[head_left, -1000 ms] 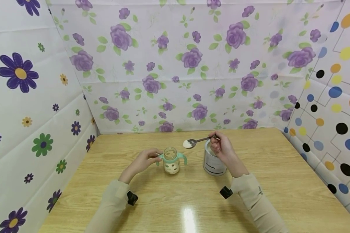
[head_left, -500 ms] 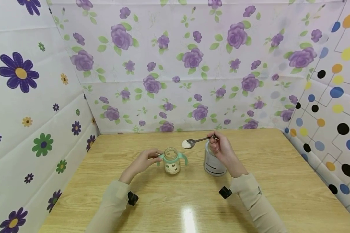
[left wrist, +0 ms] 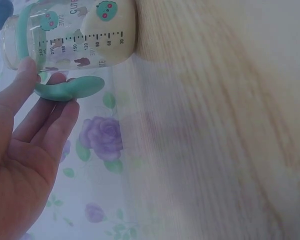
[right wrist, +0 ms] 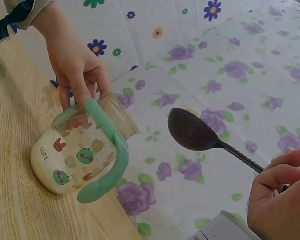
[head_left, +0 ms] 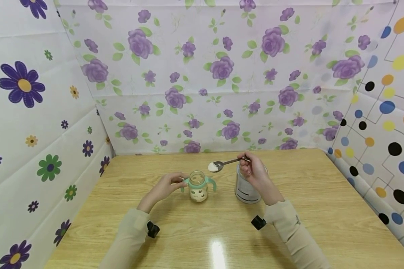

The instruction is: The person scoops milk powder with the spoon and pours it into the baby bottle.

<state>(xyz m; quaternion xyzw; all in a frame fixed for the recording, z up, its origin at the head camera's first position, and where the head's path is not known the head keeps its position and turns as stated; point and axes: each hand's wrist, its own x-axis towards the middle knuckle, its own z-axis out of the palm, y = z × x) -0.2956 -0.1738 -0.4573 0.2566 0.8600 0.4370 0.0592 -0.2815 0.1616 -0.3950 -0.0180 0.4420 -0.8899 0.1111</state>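
A clear baby bottle (head_left: 198, 192) with a mint-green collar and two handles stands upright and uncapped on the table. Pale powder lies in its lower part, and the left wrist view shows its printed scale. My left hand (head_left: 165, 186) pinches the left handle (left wrist: 72, 89) between thumb and fingers. In my right hand (head_left: 254, 172) is a dark spoon (right wrist: 192, 131), gripped near the end of its handle. White powder (head_left: 213, 167) is heaped in the spoon's bowl, which hangs above and right of the bottle's mouth, apart from it. A grey-white can (head_left: 246, 189) stands below my right hand, which partly hides its top.
The wooden table (head_left: 188, 239) ends at a flower-printed cloth (head_left: 202, 93) behind. Patterned cloths also rise at the left and right sides. A small black camera (head_left: 153, 229) is at the left wrist, and another black camera (head_left: 258, 222) at the right.
My right hand has shifted slightly left, bringing the loaded spoon a little nearer the bottle. The left hand, bottle and can stay in place.
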